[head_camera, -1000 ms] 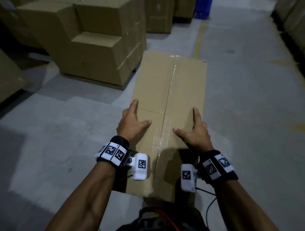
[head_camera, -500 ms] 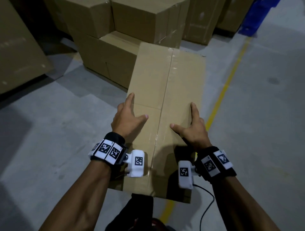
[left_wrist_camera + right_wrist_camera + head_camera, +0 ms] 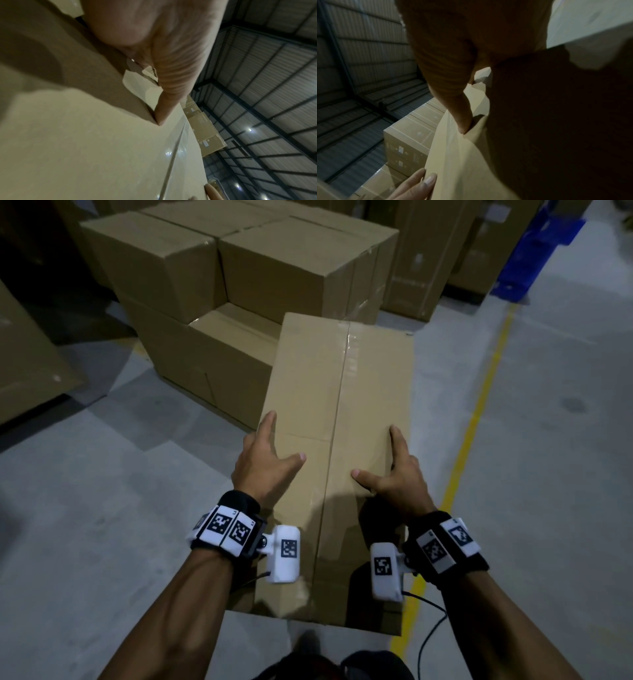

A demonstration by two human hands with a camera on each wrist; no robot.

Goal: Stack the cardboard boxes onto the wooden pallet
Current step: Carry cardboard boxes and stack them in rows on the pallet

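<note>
I carry long taped cardboard box (image 3: 337, 440), left hand (image 3: 262, 462) and right hand (image 3: 394, 477) gripping its sides, thumbs spread on top, near stacked boxes (image 3: 239, 285)

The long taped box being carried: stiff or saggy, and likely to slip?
The long box probably stays stiff: its top looks flat, unbowed. Left hand and right hand clamp its sides; smooth cardboard could slip. Its length may make it swing.

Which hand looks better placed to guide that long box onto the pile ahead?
Probably the left hand. It grips the long taped cardboard box on the side nearest the stacked brown cardboard boxes; the right hand holds the edge by the yellow floor line.
</note>
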